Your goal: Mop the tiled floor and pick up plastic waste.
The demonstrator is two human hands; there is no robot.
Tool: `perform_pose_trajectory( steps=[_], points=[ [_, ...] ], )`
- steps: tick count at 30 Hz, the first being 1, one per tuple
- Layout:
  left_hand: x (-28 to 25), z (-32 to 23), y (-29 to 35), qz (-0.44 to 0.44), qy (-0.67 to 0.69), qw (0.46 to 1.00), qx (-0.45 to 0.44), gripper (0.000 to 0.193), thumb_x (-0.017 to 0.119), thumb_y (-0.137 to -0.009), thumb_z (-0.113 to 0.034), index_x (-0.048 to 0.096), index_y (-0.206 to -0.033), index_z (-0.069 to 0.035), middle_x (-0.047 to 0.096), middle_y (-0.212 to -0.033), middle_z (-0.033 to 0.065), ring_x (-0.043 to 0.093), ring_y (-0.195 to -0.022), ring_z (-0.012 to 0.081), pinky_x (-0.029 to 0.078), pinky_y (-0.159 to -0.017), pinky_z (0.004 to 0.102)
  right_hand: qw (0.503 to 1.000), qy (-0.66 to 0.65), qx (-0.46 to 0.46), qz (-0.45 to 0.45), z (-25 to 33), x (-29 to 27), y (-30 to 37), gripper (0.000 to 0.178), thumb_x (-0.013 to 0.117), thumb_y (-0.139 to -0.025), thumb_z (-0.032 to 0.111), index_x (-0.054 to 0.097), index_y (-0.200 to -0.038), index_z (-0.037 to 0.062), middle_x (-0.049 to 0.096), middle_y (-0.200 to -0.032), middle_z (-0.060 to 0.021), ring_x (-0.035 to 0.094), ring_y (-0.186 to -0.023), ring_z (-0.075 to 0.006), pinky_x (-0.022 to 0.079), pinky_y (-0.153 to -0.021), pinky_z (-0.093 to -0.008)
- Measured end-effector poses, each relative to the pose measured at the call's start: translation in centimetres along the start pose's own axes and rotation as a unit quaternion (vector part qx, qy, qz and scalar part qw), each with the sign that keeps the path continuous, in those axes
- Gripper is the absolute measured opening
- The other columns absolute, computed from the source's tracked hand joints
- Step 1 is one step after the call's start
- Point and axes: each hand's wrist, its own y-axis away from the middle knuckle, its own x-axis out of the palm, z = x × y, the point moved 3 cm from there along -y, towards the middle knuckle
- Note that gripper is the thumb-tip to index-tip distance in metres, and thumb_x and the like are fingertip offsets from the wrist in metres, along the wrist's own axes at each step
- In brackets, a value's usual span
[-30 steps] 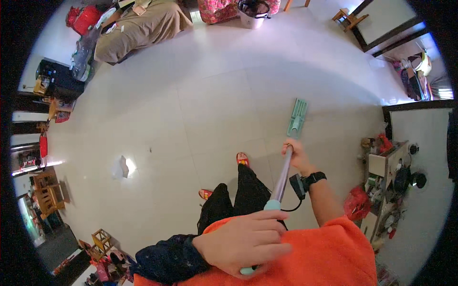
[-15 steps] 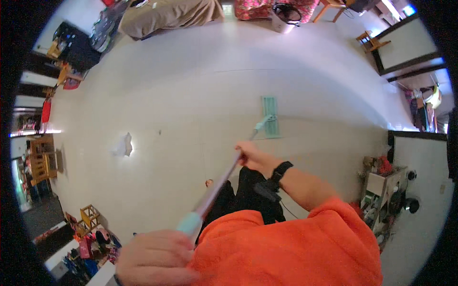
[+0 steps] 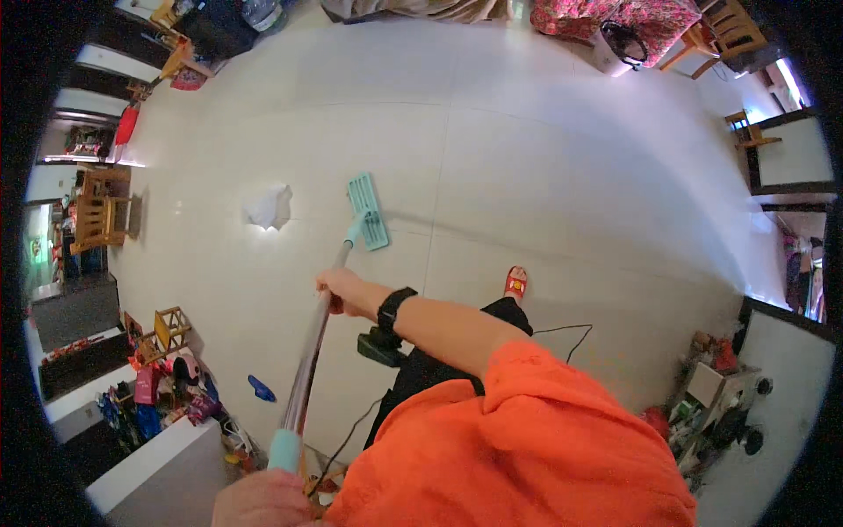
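Pale, glossy tiled floor (image 3: 527,176) under a mint-green flat mop (image 3: 368,211) with a shiny metal pole (image 3: 314,360).
The right hand (image 3: 341,292) closes round the pole; the left hand (image 3: 263,499), partly cut off below, wraps its near end. The slotted rectangular head lies just right of a ragged white scrap (image 3: 268,207). A red open-toed slipper (image 3: 516,279) bears a yellow patch, too small to read.

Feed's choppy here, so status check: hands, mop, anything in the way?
Left hand and right hand gripping mop pole. Mop head down on floor. Possible obstacle: white crumpled piece left of it, not touching.
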Motion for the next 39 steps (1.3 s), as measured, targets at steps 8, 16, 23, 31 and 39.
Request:
perform_pose_trajectory(
  steps=[8, 16, 23, 31, 39],
  points=[
    [-3.7, -4.9, 2.7, 0.001, 0.102, 0.992, 0.079, 0.004, 0.049, -0.072, -0.008, 0.047, -0.07, -0.005, 0.045, -0.056, 0.0045, 0.049, -0.048, 0.0153, 0.046, -0.048, 0.03, 0.992, -0.044, -0.085, -0.081, 3.7, 3.6, 14.7, 0.017, 0.05, -0.065, 0.015, 0.039, -0.057, 0.0044, 0.04, -0.047, -0.0076, 0.036, -0.034, -0.0151, 0.025, -0.029, -0.0287],
    [4.3, -4.0, -5.7, 0.12, 0.227, 0.936, 0.242, 0.006, 0.05, -0.071, -0.009, 0.049, -0.073, -0.003, 0.047, -0.056, 0.0067, 0.052, -0.051, 0.0199, 0.047, -0.053, 0.0329, 0.947, -0.102, -0.204, -0.226, 7.7, -13.4, 27.4, 0.013, 0.051, -0.067, 0.018, 0.043, -0.061, 0.0089, 0.042, -0.054, -0.0036, 0.042, -0.044, -0.0139, 0.031, -0.035, -0.0274],
    [17.6, -7.5, -14.1, 0.196, 0.295, 0.897, 0.265, 0.011, 0.05, -0.068, -0.007, 0.05, -0.078, -0.001, 0.047, -0.057, 0.0085, 0.052, -0.054, 0.0253, 0.046, -0.058, 0.0367, 0.882, -0.3, -0.257, -0.255, 8.6, -27.2, 43.5, 0.009, 0.052, -0.072, 0.01, 0.045, -0.068, 0.0073, 0.045, -0.061, -0.0025, 0.047, -0.057, -0.0131, 0.041, -0.052, -0.028],
    [33.6, -13.0, -20.0, 0.412, 0.285, 0.795, 0.344, 0.042, 0.053, -0.064, -0.021, 0.045, -0.097, 0.003, 0.05, -0.088, 0.015, 0.048, -0.09, 0.0316, 0.033, -0.086, 0.0444, 0.834, -0.242, -0.361, -0.34, 5.6, -45.8, 55.4, 0.011, 0.052, -0.072, 0.013, 0.045, -0.066, 0.0076, 0.047, -0.058, -0.0028, 0.045, -0.05, -0.0112, 0.039, -0.044, -0.024],
    [37.2, -15.6, -19.9, 0.437, 0.315, 0.761, 0.361, 0.02, 0.056, -0.051, -0.013, 0.042, -0.061, -0.003, 0.044, -0.062, 0.0089, 0.044, -0.066, 0.0251, 0.036, -0.064, 0.0341, 0.851, -0.196, -0.287, -0.393, 6.2, -47.2, 56.8, 0.01, 0.05, -0.071, 0.01, 0.042, -0.067, 0.0046, 0.044, -0.051, -0.0049, 0.042, -0.042, -0.014, 0.038, -0.04, -0.0265]
  ],
)
